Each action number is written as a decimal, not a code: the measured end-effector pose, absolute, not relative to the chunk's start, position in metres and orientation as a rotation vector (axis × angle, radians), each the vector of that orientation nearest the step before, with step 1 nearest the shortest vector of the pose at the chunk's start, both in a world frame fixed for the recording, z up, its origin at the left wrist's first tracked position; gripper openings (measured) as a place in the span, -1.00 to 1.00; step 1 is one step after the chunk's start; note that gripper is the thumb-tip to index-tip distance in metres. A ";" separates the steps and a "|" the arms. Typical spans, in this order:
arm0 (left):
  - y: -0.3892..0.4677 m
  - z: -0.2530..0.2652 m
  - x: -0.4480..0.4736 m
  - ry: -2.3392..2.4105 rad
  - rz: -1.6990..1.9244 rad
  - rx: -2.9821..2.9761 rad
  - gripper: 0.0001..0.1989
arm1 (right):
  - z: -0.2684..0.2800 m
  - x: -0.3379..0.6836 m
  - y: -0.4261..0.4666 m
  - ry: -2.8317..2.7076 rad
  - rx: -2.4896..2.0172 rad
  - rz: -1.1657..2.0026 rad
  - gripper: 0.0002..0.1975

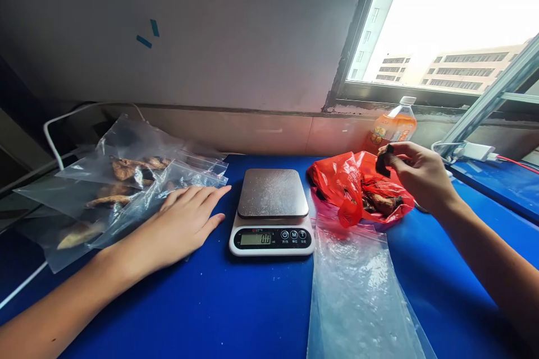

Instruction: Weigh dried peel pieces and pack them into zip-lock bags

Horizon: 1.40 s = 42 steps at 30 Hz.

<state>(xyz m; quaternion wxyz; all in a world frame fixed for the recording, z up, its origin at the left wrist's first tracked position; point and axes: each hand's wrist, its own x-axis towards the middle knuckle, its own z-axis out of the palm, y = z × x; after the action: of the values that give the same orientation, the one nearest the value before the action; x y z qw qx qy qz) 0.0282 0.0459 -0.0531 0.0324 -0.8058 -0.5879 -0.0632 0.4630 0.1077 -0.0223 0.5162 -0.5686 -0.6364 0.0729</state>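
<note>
Dark dried piece (384, 161): up in the air over the back right part of the red bag, pinched in your fingers, looks curled and nearly black
Right hand (421, 171): yours, thumb and fingertips clamped on that piece
Red bag (334, 179): crumpled on the table just right of the scale, mouth open, with brownish dried chunks (382, 203) showing inside
Clear bag (353, 297): lying flat in front of the red bag, top edge right up against it
Scale (273, 195): sits between your hands, steel pan on top, screen (256, 239) says 0.0 with a tiny "oz", 3 buttons beside it
Left hand (191, 224): palm down at the edge of the filled bags, fingers stretched out and close together, thumb spread away from them
Filled bags (138, 174): clear, overlapping in a pile at your left, more dried pieces inside, can't tell how many
Bottle (396, 123): orange drink, behind the red bag, below the window (446, 17)
Table (236, 314): blue, under all of it
Wall (236, 28): grey, 2 blue tape strips (144, 41) on it
</note>
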 end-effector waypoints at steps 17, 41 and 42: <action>0.038 -0.053 0.036 -1.729 -0.157 -2.470 -0.52 | -0.009 0.289 0.132 -2.621 -0.839 0.260 -0.75; 0.038 -0.050 0.034 -1.669 -0.128 -2.493 -0.51 | -0.046 0.443 0.114 -1.703 -1.412 -0.260 -0.69; 0.038 -0.050 0.034 -1.668 -0.126 -2.497 -0.51 | -0.048 0.443 0.117 -1.719 -1.425 -0.261 -0.71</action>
<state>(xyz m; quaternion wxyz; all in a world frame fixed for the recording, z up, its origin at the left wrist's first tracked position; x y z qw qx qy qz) 0.0344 0.0378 -0.0497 0.0681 -0.8289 -0.5537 -0.0418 0.4425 0.1165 -0.0475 0.4320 -0.5716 -0.6897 -0.1048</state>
